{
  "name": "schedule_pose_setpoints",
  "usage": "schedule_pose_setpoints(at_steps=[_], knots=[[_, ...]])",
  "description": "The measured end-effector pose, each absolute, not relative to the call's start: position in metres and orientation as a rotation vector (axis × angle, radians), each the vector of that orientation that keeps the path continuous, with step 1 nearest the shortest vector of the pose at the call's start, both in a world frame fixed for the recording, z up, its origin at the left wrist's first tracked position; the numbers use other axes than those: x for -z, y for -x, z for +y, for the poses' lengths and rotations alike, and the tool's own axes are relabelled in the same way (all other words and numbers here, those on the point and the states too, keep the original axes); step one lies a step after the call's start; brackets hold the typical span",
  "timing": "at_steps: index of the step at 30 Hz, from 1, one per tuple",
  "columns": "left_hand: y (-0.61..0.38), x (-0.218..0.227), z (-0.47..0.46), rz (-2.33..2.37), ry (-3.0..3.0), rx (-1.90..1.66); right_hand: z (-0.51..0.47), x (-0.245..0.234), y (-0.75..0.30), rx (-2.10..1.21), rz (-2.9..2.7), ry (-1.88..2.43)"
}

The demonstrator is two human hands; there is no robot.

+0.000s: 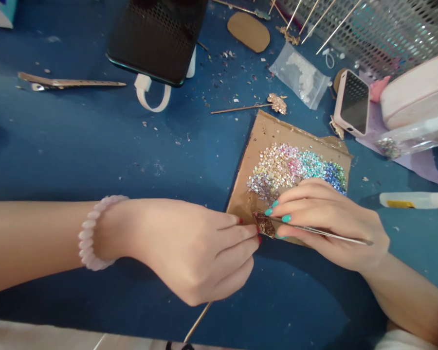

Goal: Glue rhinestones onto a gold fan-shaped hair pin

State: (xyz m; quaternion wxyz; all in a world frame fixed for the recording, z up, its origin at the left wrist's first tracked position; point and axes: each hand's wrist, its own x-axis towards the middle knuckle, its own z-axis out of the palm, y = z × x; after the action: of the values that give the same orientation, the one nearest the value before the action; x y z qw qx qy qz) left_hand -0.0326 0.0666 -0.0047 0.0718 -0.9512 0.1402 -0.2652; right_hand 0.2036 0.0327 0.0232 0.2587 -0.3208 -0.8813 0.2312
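My left hand (200, 248), wearing a pale beaded bracelet (89, 238), is closed on a hair stick. The stick's thin shaft (197, 322) comes out below the hand, and its gold-brown ornament (265, 225) shows at the fingertips, over the cardboard's lower edge. My right hand (332, 221) pinches metal tweezers (321, 233), whose tips touch or hover just over the ornament; I cannot tell which. Under my right fingers lies a cardboard piece (246, 146) bearing small shiny gems (277, 170) in cream, pink, turquoise and blue. Curled fingers hide part of the shaft.
Beyond the cardboard lies another hair stick (248, 108) with a glittery flower. A bag of white pieces (300, 75), a small phone (353, 103), a metal basket (397, 34) and a white pen-like tube (416, 200) are around it. A larger dark phone (156, 43) and a hair clip (73, 83) lie left.
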Motion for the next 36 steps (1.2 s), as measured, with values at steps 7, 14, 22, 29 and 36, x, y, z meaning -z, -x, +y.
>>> schedule_pose_setpoints(at_steps=[7,14,22,29,36], knots=[[0.0320,0.0040,0.0675,0.436,2.846,0.789,0.0338,-0.0223,-0.2045,-0.632,-2.370,0.852],[0.0326,0.0025,0.0656,0.398,2.839,0.740,0.0335,-0.0211,-0.2048,-0.640,-2.375,0.861],[0.0337,0.0048,0.0656,0.448,2.887,0.763,0.0342,-0.0201,-0.2042,-0.648,-2.375,0.860],[0.0334,0.0055,0.0656,0.452,2.905,0.773,0.0336,-0.0212,-0.2043,-0.648,-2.378,0.857],[0.0333,0.0054,0.0662,0.445,2.934,0.787,0.0334,-0.0240,-0.2064,-0.665,-2.359,0.869]])
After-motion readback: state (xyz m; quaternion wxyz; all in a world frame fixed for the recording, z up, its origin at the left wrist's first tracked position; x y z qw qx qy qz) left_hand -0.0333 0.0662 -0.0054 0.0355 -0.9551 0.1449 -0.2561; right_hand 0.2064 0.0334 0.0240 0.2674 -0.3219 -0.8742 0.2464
